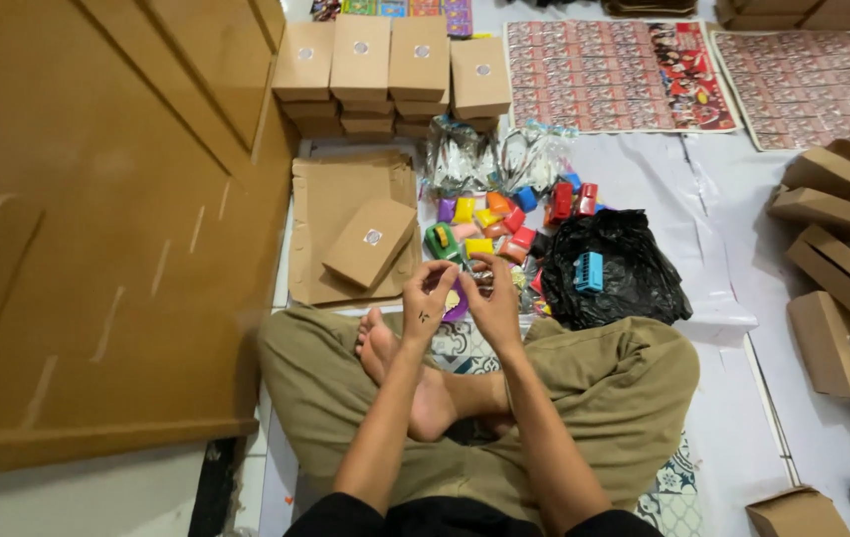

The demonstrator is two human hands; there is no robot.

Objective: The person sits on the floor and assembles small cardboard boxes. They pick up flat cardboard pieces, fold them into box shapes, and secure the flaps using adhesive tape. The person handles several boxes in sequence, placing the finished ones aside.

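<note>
the fingers of the left hand (pixel 428 298) and the right hand (pixel 492 296) are drawn narrow, tips meeting over a small purple item (pixel 458 301) pinched between the two hands. the item is mostly hidden by the fingers; its kind cannot be told. it is held in the air just above the crossed legs, near the bare foot (pixel 397 373), and at the near edge of a heap of small coloured blocks (pixel 504 221) in yellow, red, orange, blue and green.

risk, as a judgement: the grip is by fingertips only, so a slip would drop the purple item into the coloured heap or onto the patterned cloth under the legs, where it would be hard to pick out. a wide elbow swing to the right could catch the black plastic bag (pixel 612 267), which carries a small blue comb-like piece (pixel 589 271) resting loosely on top.

edges and room: to the left stands a large brown board (pixel 96 219), which closes that side. just ahead of the left hand a flat cardboard sheet (pixel 345 224) bears one closed brown box (pixel 370 243). beyond it, stacked brown boxes (pixel 390 75) form a row. printed sheets (pixel 619 75) lie further back. more folded boxes (pixel 838 259) are piled at the far right. open white floor (pixel 733 249) shows between the bag and that pile.
</note>
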